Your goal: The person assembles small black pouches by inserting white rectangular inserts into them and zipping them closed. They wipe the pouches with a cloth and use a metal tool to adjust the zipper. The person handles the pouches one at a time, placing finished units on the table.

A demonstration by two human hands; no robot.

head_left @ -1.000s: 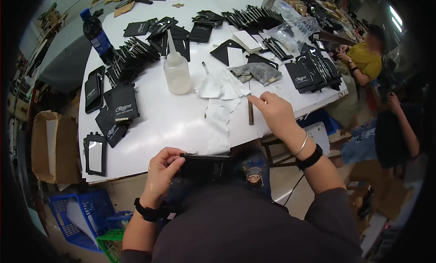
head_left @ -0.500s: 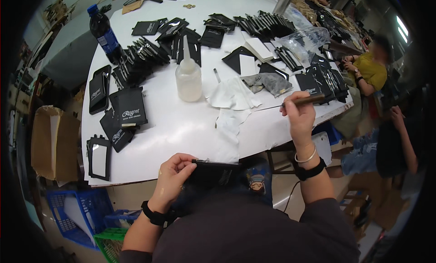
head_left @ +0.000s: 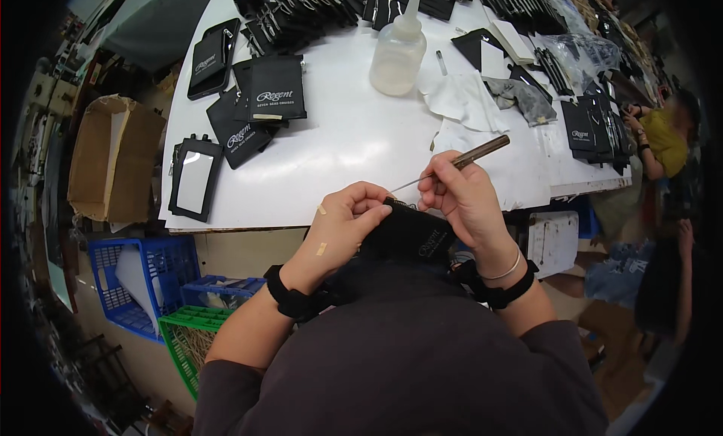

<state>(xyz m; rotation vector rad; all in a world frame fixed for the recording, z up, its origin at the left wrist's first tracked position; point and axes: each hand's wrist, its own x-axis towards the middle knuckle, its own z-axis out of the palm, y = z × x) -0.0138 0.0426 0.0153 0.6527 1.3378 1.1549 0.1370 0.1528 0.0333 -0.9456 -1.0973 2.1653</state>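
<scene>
A small black zip pouch (head_left: 413,231) with pale lettering is held close in front of my body, just off the table's near edge. My left hand (head_left: 339,225) pinches its upper left corner between thumb and fingers. In my right hand (head_left: 465,199) is an awl with a brown handle (head_left: 482,150), gripped near its thin metal shaft. The shaft slants left, its tip close to my left fingertips and the pouch's zipped top edge. Whether the tip touches the pouch, I cannot tell. My right fingers are also close to the zip, partly covering that end.
On the white table (head_left: 339,157) stands a clear squeeze bottle (head_left: 398,59). White cloth (head_left: 463,101) lies right of it. Black pouches (head_left: 275,88) are stacked around, with more at the right (head_left: 587,127). A cardboard box (head_left: 113,161) and blue crate (head_left: 143,285) are at left; a co-worker (head_left: 670,142) sits right.
My right hand has brought the awl down and left to the pouch's top edge. My left hand has raised the pouch slightly. The view has shifted, so the table appears higher.
</scene>
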